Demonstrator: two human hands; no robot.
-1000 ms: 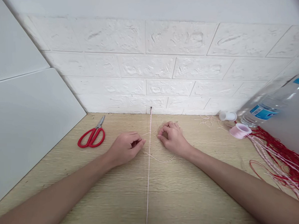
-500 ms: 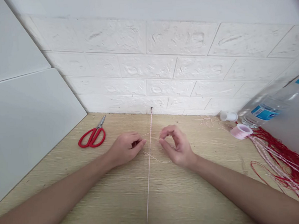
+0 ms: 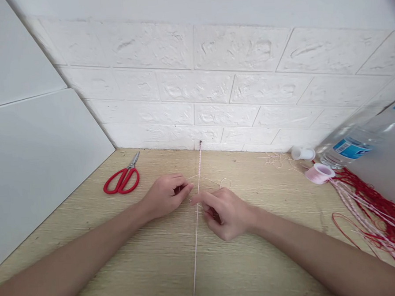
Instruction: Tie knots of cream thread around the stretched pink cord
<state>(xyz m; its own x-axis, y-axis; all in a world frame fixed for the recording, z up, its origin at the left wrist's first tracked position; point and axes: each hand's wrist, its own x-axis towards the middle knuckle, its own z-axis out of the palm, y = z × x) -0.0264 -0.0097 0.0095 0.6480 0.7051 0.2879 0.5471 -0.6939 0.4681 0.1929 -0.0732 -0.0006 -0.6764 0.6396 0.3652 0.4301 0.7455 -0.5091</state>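
A taut pale pink cord point(image 3: 196, 241) runs from a dark point at the wall's foot down past the near edge of view. Its far part point(image 3: 199, 162) looks braided or knotted. Left of the cord, my left hand point(image 3: 168, 194) pinches a thin pale thread point(image 3: 193, 177) between thumb and fingertips. My right hand point(image 3: 225, 212) is over the cord's right side, its index finger stretched across the cord toward the left fingertips. Its thumb is apart from that finger and the other fingers are curled, partly hidden. A loose loop of thread point(image 3: 225, 181) lies just beyond its knuckles.
Red-handled scissors point(image 3: 121, 180) lie on the wooden table point(image 3: 150, 265) at left. On the right are a white spool point(image 3: 303, 153), a pink thread spool point(image 3: 320, 173), a water bottle point(image 3: 353, 148) and red cords point(image 3: 382, 209). A white brick-patterned wall point(image 3: 222, 115) bounds the back.
My right hand has come nearer and turned over, its index finger now reaching left across the cord. A thread loop shows behind it. My left hand has stayed in place.
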